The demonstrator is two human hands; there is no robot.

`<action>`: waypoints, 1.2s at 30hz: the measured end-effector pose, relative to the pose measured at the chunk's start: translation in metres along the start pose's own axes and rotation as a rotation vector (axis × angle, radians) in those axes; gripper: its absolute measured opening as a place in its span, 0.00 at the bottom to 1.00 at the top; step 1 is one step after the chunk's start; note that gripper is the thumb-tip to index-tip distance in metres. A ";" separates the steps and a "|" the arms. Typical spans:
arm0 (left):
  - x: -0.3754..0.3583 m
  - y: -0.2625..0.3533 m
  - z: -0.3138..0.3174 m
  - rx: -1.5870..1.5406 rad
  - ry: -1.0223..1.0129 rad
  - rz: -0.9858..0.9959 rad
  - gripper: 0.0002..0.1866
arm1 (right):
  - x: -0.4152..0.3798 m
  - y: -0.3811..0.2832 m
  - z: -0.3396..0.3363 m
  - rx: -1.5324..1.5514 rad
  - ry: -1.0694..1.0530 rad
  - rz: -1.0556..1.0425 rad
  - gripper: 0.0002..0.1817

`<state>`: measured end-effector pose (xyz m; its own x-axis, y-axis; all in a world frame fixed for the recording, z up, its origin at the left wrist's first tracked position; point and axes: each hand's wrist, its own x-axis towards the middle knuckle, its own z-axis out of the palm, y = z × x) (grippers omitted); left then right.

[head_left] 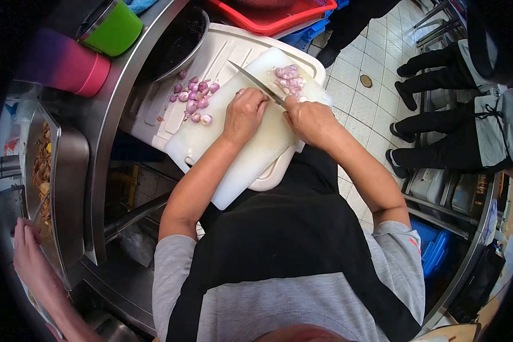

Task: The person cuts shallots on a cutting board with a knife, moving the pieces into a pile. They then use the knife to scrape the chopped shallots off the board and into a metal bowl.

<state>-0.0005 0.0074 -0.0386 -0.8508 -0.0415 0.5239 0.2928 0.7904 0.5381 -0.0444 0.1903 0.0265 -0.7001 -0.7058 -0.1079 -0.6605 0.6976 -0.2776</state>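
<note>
My right hand (313,119) is wrapped around the handle of a kitchen knife (252,78), whose blade slants to the upper left over a white cutting board (211,154). My left hand (245,114) rests on the board beside the blade, its fingers curled together; whatever they press on is hidden beneath them. Beyond the knife, at the board's far right, lies a pile of chopped shallots (289,78). Several peeled whole shallots (194,96) sit to the left of my left hand, on the board's edge and the lid beside it.
The board lies on a cream plastic lid (222,43). A metal bowl (192,48) stands behind, with a red basket (262,28) beyond. On the left are a steel counter (104,114), a food tray (71,182) and another person's hand (28,245). Other people's legs (433,134) are at right.
</note>
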 end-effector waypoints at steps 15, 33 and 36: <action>-0.001 0.002 0.000 0.031 0.026 0.004 0.04 | -0.002 -0.011 0.006 -0.034 -0.033 0.003 0.11; -0.003 0.001 -0.009 -0.019 -0.040 -0.073 0.08 | 0.005 0.006 0.001 0.082 0.011 -0.010 0.15; 0.002 -0.017 -0.033 0.046 -0.021 -0.088 0.10 | -0.008 0.004 -0.013 0.103 0.013 0.117 0.15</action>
<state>0.0075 -0.0260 -0.0249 -0.8814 -0.1000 0.4616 0.1962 0.8115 0.5505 -0.0455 0.2006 0.0388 -0.7748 -0.6181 -0.1327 -0.5433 0.7583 -0.3602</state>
